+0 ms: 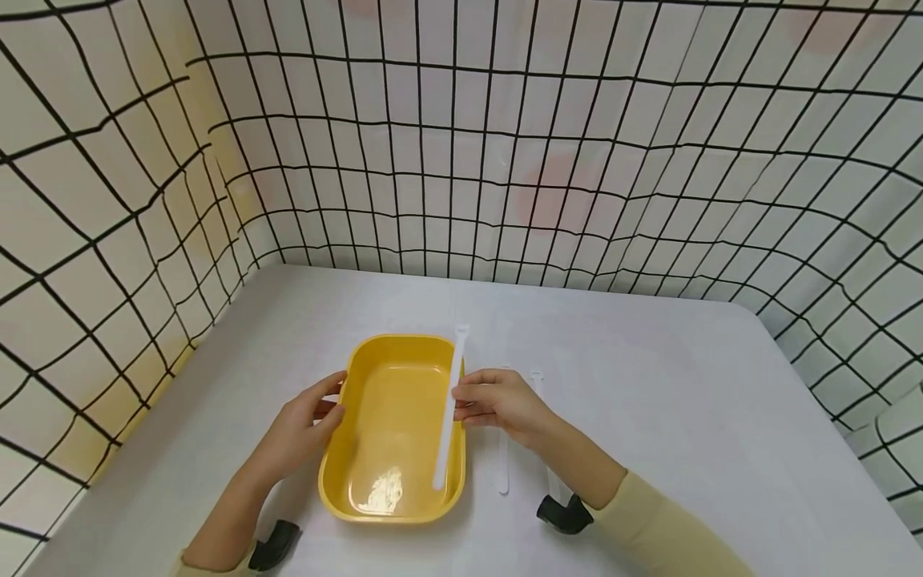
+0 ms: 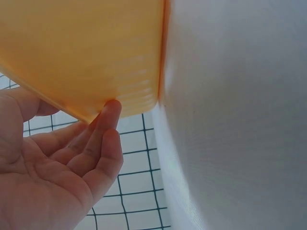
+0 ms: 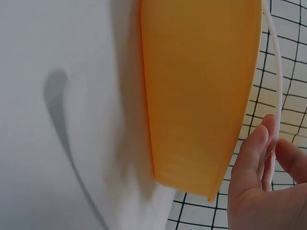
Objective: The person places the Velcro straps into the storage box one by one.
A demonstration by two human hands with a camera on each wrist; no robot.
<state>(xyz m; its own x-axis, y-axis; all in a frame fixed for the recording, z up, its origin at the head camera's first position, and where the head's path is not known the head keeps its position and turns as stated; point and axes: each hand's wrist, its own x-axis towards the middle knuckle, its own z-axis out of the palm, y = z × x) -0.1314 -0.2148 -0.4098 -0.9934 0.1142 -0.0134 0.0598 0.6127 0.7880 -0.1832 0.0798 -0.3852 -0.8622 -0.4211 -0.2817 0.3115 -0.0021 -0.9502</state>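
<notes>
A yellow plastic tray [image 1: 389,433] with rounded corners stands on the white table. My left hand [image 1: 299,425] holds its left rim; in the left wrist view the fingertips [image 2: 114,109] touch the outer wall. By the right rim, my right hand [image 1: 505,401] pinches a long, thin white plastic strip [image 1: 449,425] with a wider far end. The strip slants lengthwise above the tray's right side. It looks slightly bowed in the right wrist view, with the thumb and fingers [image 3: 254,139] around its lower part. Its exact kind cannot be told.
To the tray's right lies a similar white strip [image 1: 503,465]. Another strip [image 1: 537,377] is partly hidden by the right forearm. Black wire grid panels [image 1: 461,144] rise at the back and sides of the table [image 1: 685,417]. Each wrist carries a black mount [image 1: 565,514].
</notes>
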